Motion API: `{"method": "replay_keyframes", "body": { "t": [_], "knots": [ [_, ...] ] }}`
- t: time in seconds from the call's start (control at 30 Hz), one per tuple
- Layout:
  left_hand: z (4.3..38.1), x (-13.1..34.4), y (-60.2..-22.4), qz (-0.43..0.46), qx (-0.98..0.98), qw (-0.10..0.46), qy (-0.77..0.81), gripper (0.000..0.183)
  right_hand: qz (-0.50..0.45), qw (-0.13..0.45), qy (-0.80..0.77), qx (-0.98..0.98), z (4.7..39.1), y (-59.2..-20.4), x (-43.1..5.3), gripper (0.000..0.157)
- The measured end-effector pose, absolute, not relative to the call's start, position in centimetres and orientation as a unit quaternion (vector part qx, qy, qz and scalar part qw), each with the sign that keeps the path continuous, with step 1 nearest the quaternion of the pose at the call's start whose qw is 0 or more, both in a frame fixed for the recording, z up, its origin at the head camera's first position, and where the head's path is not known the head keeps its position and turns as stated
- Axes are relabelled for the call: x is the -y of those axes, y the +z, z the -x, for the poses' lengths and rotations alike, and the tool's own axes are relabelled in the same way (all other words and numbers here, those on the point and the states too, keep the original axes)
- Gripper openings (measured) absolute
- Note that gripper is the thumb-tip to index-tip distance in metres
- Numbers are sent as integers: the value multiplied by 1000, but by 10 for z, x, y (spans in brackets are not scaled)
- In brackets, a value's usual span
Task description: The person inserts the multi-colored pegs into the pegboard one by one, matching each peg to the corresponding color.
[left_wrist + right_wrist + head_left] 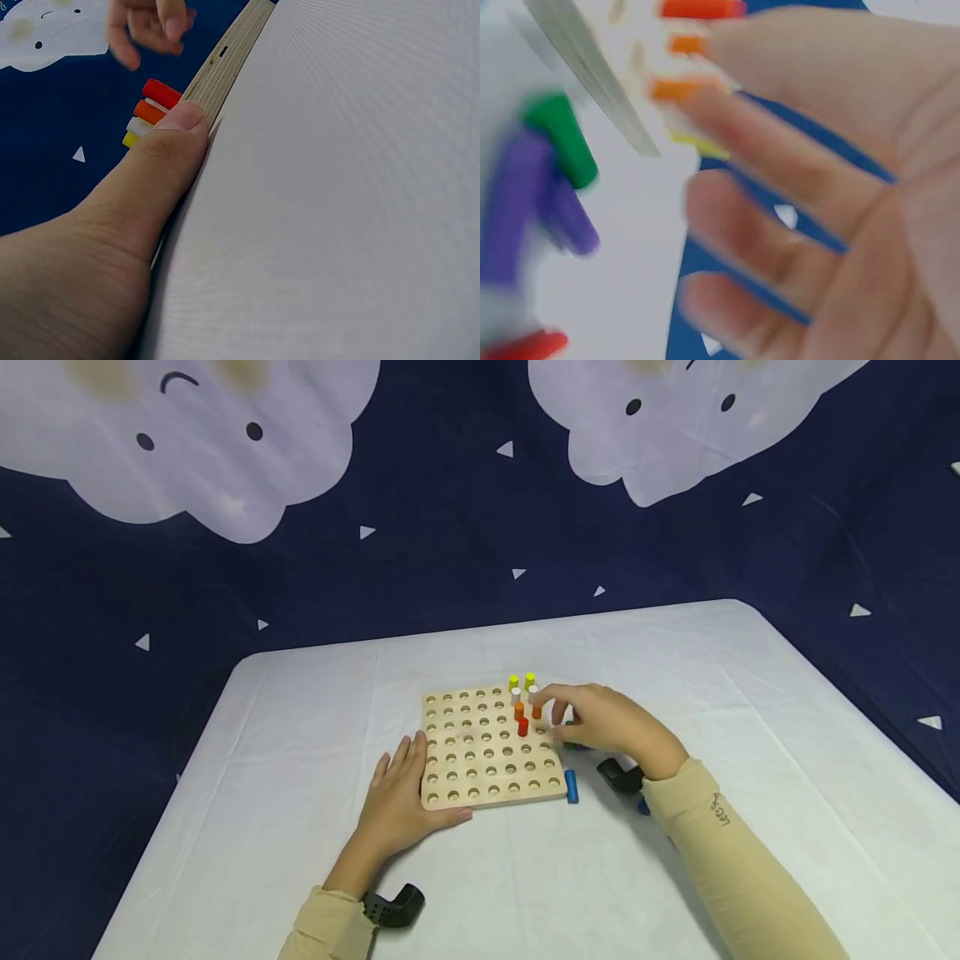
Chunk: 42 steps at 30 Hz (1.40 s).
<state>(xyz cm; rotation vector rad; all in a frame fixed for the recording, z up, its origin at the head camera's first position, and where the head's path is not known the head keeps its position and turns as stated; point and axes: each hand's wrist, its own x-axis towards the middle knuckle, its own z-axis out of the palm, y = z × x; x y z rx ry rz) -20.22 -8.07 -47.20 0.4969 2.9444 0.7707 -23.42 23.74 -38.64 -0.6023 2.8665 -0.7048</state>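
A wooden pegboard (480,752) with rows of round holes lies flat on the table. My left hand (397,806) rests at its near-left corner, fingers along the left side and thumb (176,142) against the front edge. Upright pegs stand at its far right: yellow pegs (530,680), white pegs (516,696), orange pegs (519,711) and one red peg (522,727). Over the right edge is my right hand (603,720), thumb and forefinger apart beside the nearer-right orange peg (537,712). Nothing shows held in it; whether it touches that peg I cannot tell.
Right of the board lies a blue peg (572,787), another blue one (643,807) partly under the forearm. Green (562,139), purple (514,202) and red (529,346) pegs lie loose below the right hand. Black wrist devices (395,907) are on both wrists.
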Motion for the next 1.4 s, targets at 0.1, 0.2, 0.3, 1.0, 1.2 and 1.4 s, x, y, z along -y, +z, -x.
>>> {"method": "replay_keyframes", "body": {
  "t": [0.1, 0.2, 0.3, 1.0, 1.2, 1.4],
  "knots": [
    [202, 81, -472, -161, -954, 30, 250, 142, 156, 112, -240, -952, 234, -377, -260, 44],
    [201, 81, -471, -160, -955, 32, 250, 142, 114, 140, -228, -957, 235, -375, -280, 44],
    [201, 80, -471, -160, -954, 32, 250, 141, 89, 153, -212, -961, 236, -378, -295, 47],
    [201, 81, -470, -162, -954, 22, 251, 141, 62, 153, -235, -958, 234, -403, -312, 35],
    [201, 81, -468, -162, -954, 25, 249, 141, 92, 143, -243, -955, 230, -409, -315, 41],
    [200, 81, -469, -163, -953, 25, 253, 141, 95, 119, -243, -958, 229, -413, -315, 41]
  ]
}}
